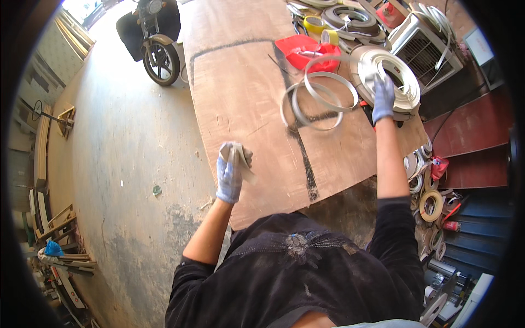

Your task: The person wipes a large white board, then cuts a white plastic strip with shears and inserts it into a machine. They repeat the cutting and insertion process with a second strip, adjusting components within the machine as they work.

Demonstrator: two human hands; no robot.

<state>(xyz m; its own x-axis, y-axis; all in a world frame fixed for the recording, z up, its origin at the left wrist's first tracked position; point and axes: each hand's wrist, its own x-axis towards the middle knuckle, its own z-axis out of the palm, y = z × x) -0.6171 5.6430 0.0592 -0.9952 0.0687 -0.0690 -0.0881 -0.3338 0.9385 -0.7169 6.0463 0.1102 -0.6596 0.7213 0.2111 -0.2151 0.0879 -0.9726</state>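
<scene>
My left hand (229,174), in a pale blue work glove, is closed around a folded greyish-beige strip (245,170) above the near left edge of the board-topped table. My right hand (384,98), gloved the same way, reaches to a large coil of white edge banding (407,82) at the table's right side. Its fingertips are blurred against the coil, so their grip is unclear. Between my hands, loose pale strip loops (322,127) curl over the board, partly smeared by motion. Beyond them lies a red plastic bag (306,53).
Yellow tape rolls (314,24) and a dark coil (350,21) crowd the far right, near a caged box-shaped appliance (429,49). More strip rolls (431,205) hang beneath the table's right edge. A motorcycle (158,49) stands beyond the table's left side. Timber (42,147) lines the left wall.
</scene>
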